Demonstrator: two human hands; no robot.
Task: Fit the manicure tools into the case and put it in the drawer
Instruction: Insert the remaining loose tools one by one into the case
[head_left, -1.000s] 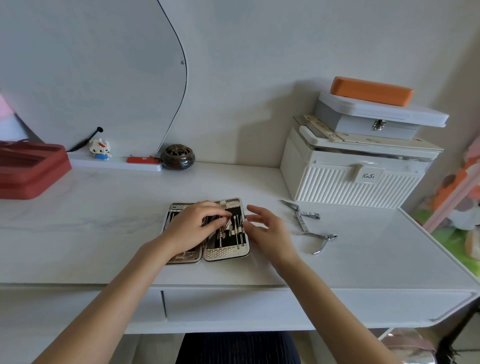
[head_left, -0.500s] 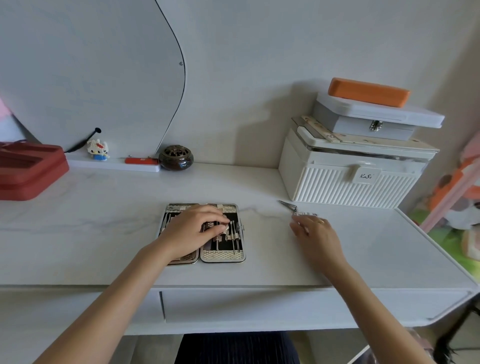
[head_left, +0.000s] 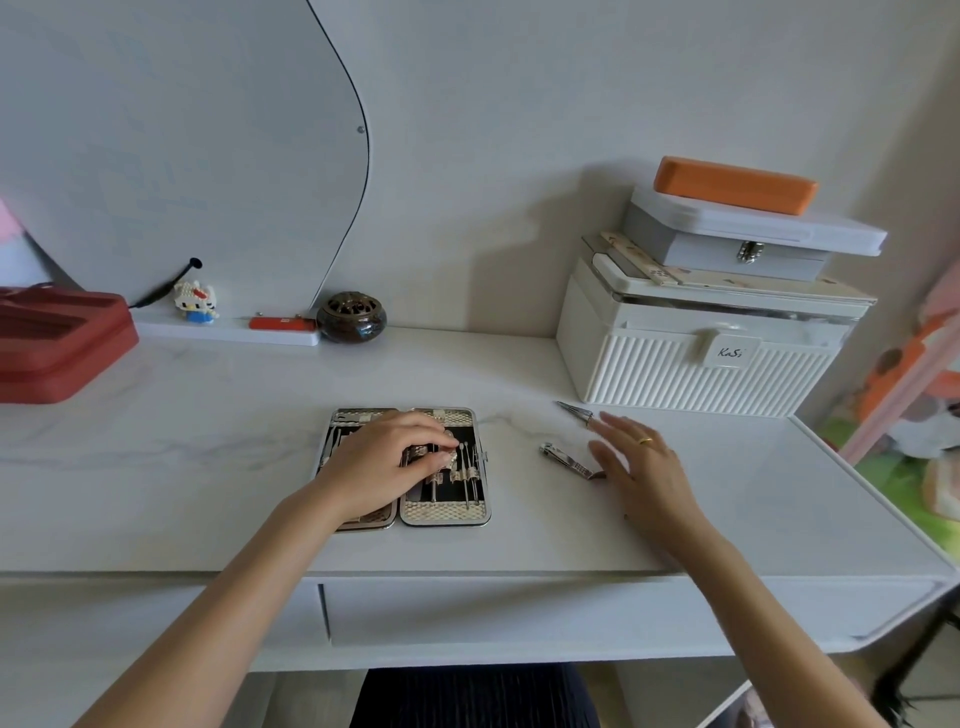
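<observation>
The case (head_left: 408, 467) lies open and flat on the desk (head_left: 208, 441), just behind the shut drawer (head_left: 519, 608), with several slim tools already strapped into its right half. So the fitting step seems to be under way — loose tools remain outside.

The left hand (head_left: 387, 462) rests palm-down across the middle of the case, fingers curled loosely, their tips pressing on the tools by the hinge; it pins rather than grips.

Right of the case lie the nail clippers (head_left: 566, 460), and behind them the pointed tip of another tool (head_left: 574, 409), the rest hidden.

The right hand (head_left: 641, 467) hovers spread and flat, holding nothing, its thumb just beside the clippers' near end — whether touching, I cannot tell.

Next, likely, a light pinch on the clippers, then a careful slide under a free strap.
</observation>
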